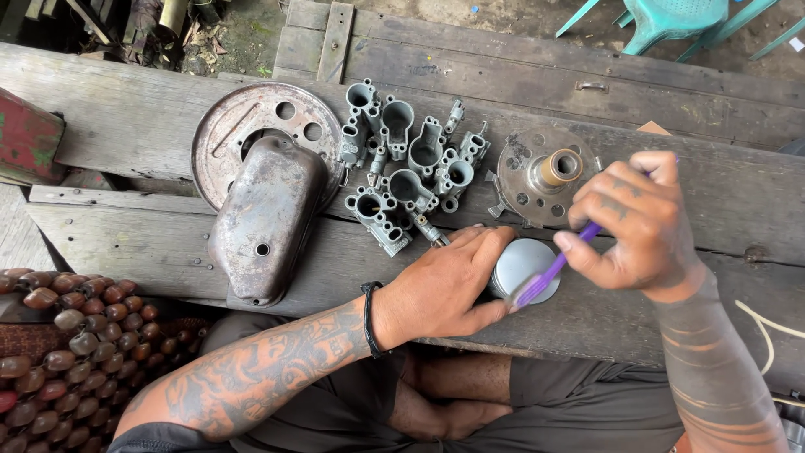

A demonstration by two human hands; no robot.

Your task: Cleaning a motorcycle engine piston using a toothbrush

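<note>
My left hand (449, 285) grips a round grey metal cylinder, like a piston (520, 264), resting on the wooden bench (151, 117). My right hand (633, 222) holds a purple toothbrush (549, 273) whose bristle end lies on the cylinder's flat top. Just beyond my hands sits a round metal plate with a brass hub (545, 172).
Several grey cast carburetor bodies (407, 168) lie in a cluster at the bench's middle. To their left, a rusty oblong cover (268, 214) leans over a round rusty disc with holes (243, 122). A brown beaded mat (59, 344) lies lower left. Green plastic chair (671, 21) behind.
</note>
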